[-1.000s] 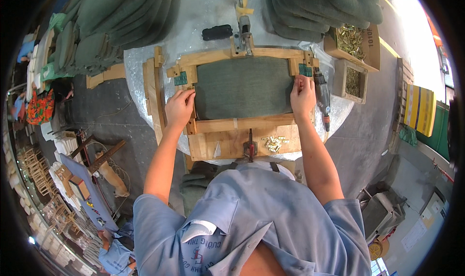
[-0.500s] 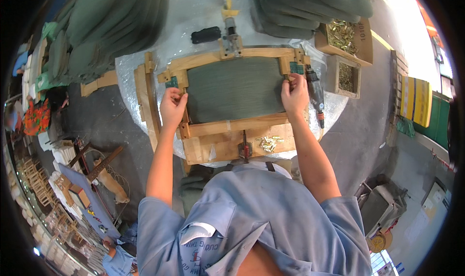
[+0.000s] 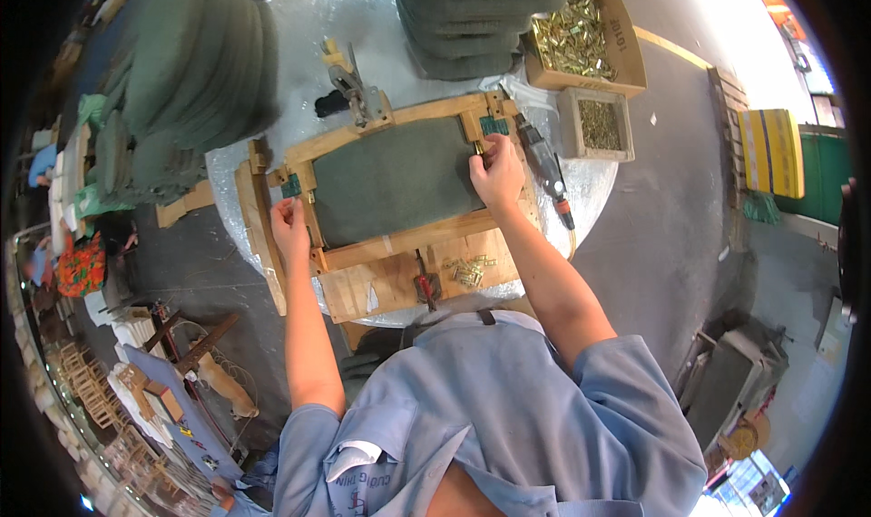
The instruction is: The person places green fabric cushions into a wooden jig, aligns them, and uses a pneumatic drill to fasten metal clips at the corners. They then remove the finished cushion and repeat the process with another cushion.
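Note:
A dark green padded panel (image 3: 395, 181) lies inside a wooden frame jig (image 3: 363, 252) on the table before me. At the jig's left side, my left hand (image 3: 291, 233) is closed, fingertips together beside a small green patch (image 3: 290, 187); what it holds, if anything, is hidden. My right hand (image 3: 499, 177) pinches a small brass-coloured metal piece (image 3: 479, 149) at the panel's upper right corner, just below another green patch (image 3: 494, 125). A toggle clamp (image 3: 356, 91) is mounted on the jig's far rail. Right of that hand lies a dark power screwdriver (image 3: 544, 165).
Stacks of green padded panels stand at far left (image 3: 195, 73) and far middle (image 3: 472, 23). At the far right are a cardboard box of brass-coloured parts (image 3: 626, 41) and a wooden tray of screws (image 3: 569, 122). Loose brass-coloured pieces (image 3: 469, 270) and a red-and-black clamp (image 3: 425, 286) are nearest me.
The view has shifted, so the jig sits further left and tilted. My left hand has drawn outward from the panel's left edge; my right hand remains at the upper right corner.

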### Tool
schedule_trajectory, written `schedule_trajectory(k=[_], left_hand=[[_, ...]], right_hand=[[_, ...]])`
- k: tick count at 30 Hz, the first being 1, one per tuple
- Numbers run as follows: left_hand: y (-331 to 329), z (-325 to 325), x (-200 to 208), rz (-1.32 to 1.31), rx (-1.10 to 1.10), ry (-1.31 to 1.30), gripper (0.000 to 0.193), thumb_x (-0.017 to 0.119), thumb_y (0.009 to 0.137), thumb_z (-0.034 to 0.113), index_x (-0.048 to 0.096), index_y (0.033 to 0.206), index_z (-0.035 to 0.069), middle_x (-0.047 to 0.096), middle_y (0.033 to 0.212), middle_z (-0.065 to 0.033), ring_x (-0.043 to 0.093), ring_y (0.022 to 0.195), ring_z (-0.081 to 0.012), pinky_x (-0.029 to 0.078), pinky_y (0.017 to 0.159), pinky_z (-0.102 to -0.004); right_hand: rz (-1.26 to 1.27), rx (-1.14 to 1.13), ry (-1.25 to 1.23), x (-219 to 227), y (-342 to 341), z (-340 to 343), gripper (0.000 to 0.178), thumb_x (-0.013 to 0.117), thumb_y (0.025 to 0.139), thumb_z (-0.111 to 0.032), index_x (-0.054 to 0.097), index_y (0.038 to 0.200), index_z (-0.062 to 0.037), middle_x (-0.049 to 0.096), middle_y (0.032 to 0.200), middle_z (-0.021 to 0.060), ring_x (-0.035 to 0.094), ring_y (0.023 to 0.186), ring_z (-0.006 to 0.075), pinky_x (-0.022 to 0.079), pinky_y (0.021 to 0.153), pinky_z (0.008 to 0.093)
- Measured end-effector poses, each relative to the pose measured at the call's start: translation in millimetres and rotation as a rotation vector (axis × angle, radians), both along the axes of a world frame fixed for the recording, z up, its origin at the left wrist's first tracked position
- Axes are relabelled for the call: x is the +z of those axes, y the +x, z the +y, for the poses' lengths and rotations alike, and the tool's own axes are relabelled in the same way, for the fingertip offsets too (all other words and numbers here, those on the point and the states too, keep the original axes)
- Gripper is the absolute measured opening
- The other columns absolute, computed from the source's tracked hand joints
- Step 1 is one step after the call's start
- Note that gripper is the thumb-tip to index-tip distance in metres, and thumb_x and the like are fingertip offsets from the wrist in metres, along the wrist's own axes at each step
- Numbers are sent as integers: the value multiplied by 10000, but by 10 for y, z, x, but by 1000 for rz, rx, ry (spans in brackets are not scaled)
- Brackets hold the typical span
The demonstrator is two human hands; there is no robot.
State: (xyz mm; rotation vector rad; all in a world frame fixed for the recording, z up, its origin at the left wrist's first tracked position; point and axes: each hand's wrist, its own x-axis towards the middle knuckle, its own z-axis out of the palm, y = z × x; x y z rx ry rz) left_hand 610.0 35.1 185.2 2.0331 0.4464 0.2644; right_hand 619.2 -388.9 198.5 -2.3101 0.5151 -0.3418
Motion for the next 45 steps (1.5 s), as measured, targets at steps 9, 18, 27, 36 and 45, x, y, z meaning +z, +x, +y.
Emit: schedule_trajectory(k=[9,18,27,36,45], left_hand=[[-1726,-1148,372,-55,82,177,172,671,1056,132,652,1156,-7,684,1101,-91,651,1019,-168,532,942,-327],[-2617,-2635,439,101,68,-201,173,716,1039,167,701,1120,15,717,971,-37,662,883,-111,529,780,-266],[-1448,-3751,318,105,-485,-370,217,716,1048,180,695,1189,16,732,1052,-49,673,946,-112,569,850,-300],[-861,-4524,1140,691,-542,-913,790,591,952,803,610,1376,137,681,1225,-97,726,997,-255,626,808,-435],[-846,-5180,828,721,-190,-1162,685,539,936,860,693,999,195,752,920,5,710,830,-125,520,592,-279]], right_hand=[[-169,109,180,201,-299,-642,390,732,874,-89,664,1258,-94,673,1157,127,676,1090,329,550,942,447],[196,94,-179,-275,-818,-1543,766,844,808,-238,496,1478,-111,539,1387,238,621,1166,481,549,977,535],[565,514,12,-150,-317,-2245,770,856,759,-233,537,1441,-68,725,1138,194,755,933,351,613,758,488],[421,587,943,993,-1582,-2821,1031,754,771,-43,310,1700,-100,706,1247,153,688,929,158,577,762,319],[-399,244,134,1752,-2529,-2643,453,837,798,-69,703,1230,-46,692,1020,120,662,974,280,555,826,399]])
